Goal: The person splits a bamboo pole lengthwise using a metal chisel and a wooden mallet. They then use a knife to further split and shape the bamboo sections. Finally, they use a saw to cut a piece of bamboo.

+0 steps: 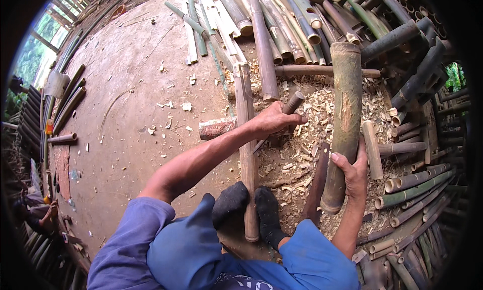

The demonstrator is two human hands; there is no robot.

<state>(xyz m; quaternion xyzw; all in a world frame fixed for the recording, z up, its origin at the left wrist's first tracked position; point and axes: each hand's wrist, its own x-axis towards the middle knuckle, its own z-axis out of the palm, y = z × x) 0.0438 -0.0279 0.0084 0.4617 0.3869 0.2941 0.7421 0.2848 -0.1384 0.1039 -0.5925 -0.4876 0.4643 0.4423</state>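
My left hand (275, 120) is closed around the round wooden handle (293, 103) of a tool, above a long bamboo pole. The tool's working end is mostly hidden under the hand, so I cannot tell its kind. My right hand (353, 172) grips a thick greenish-brown bamboo section (347, 99) near its lower end, thumb across the front. Pale scraped patches mark its side. The long bamboo pole (248, 169) runs between my two dark-socked feet and crosses a short log (217, 128). A dark flat strip (317, 184) lies left of the bamboo section.
Wood chips (312, 119) cover the ground around the bamboo section. Bamboo poles (287, 23) are piled at the far side, with more stacked bamboo (417, 189) at right. A short pale wooden piece (372, 149) lies beside my right hand. Another person's hand (52, 210) shows at far left.
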